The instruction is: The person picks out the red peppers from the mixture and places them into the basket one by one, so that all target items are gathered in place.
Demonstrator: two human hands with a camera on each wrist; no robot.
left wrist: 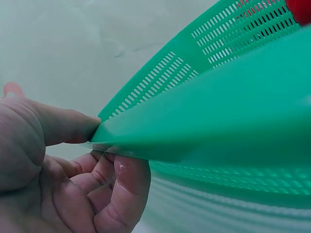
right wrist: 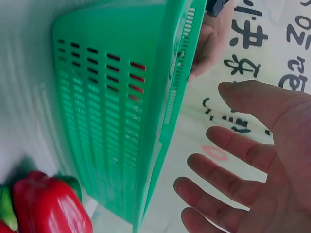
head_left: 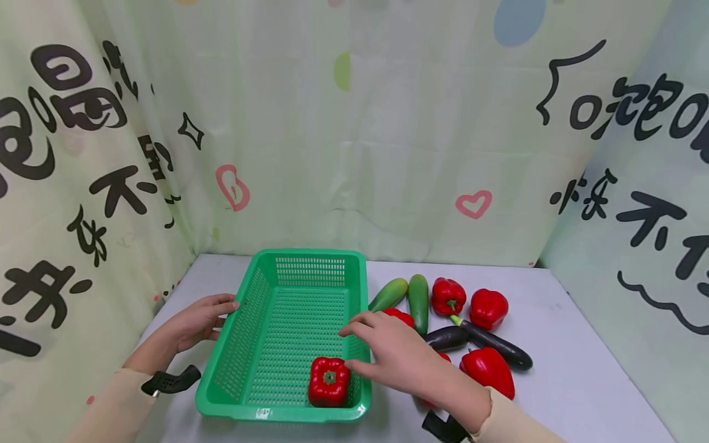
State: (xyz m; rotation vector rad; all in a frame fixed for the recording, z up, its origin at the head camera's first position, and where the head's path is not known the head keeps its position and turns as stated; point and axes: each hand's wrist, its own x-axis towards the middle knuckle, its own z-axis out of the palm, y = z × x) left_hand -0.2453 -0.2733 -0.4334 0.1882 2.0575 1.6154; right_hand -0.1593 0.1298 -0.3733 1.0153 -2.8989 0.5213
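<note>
Green slotted basket point(head_left: 277, 326), pinched by the left hand point(head_left: 200, 320), holds a glossy red pepper point(head_left: 328, 389); the loosely spread, empty right hand point(head_left: 390, 354) partly hides another pepper point(head_left: 401, 316).

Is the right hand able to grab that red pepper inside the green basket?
Probably yes: the right hand looks empty and hangs over the edge of the green basket, and the red pepper lies in plain view.

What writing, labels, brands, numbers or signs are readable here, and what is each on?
"吃饱" on the right-hand curtain, stylised.
"快乐" on the same curtain, below it.
"不" lower on that curtain.
Left-hand curtain: characters too distorted to read surely.
White label on the green basket: too small to read.
No legible brand or number.
</note>
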